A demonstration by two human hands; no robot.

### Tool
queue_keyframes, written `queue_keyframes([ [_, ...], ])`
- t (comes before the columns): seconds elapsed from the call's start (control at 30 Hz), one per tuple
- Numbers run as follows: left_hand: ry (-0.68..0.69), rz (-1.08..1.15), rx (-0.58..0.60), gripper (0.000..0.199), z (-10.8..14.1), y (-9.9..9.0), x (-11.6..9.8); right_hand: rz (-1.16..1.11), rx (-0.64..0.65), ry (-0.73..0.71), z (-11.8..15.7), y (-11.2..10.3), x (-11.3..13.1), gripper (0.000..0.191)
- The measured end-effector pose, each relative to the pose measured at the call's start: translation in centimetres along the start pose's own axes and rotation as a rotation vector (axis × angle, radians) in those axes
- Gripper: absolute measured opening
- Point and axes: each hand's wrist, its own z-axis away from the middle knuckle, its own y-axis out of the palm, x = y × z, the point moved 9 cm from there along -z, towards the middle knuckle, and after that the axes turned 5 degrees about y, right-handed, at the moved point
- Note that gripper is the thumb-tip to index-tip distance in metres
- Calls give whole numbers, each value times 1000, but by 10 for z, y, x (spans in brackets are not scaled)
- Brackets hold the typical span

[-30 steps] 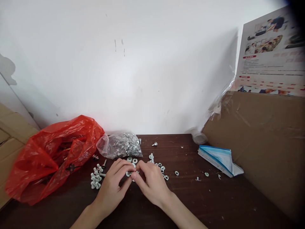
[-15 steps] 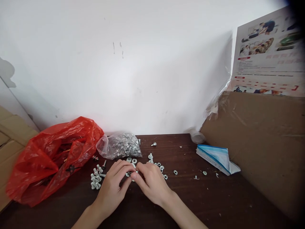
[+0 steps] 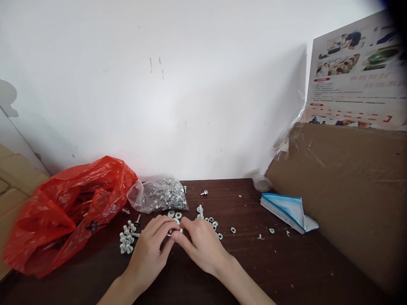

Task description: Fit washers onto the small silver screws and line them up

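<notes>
My left hand [image 3: 151, 245] and my right hand [image 3: 202, 245] meet at the fingertips over the dark table, both with fingers closed on small metal hardware that their fingers mostly cover. Flat washers [image 3: 171, 213] lie just beyond the fingertips. Beside my right hand are several loose nuts [image 3: 215, 224] and a few bolts with washers [image 3: 200, 209]. A cluster of silver bolts [image 3: 126, 238] stands to the left of my left hand, with a darker bolt [image 3: 137, 219] near it.
A red plastic bag [image 3: 70, 207] sits at the left, next to a clear bag of hardware [image 3: 165, 195]. A blue-and-white folded paper packet [image 3: 284, 209] and a clear cup [image 3: 262, 182] lie at the right. Cardboard [image 3: 343, 182] borders the right side, a white wall the back.
My fingertips have shifted slightly around the small parts between them. The whole view has moved a little; the objects on the table rest as before.
</notes>
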Motion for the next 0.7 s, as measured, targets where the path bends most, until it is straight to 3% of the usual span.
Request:
queue_keyframes([
  [0.7, -42, 25, 21, 13, 6, 7, 9, 20, 101, 62, 0, 9, -5, 40],
])
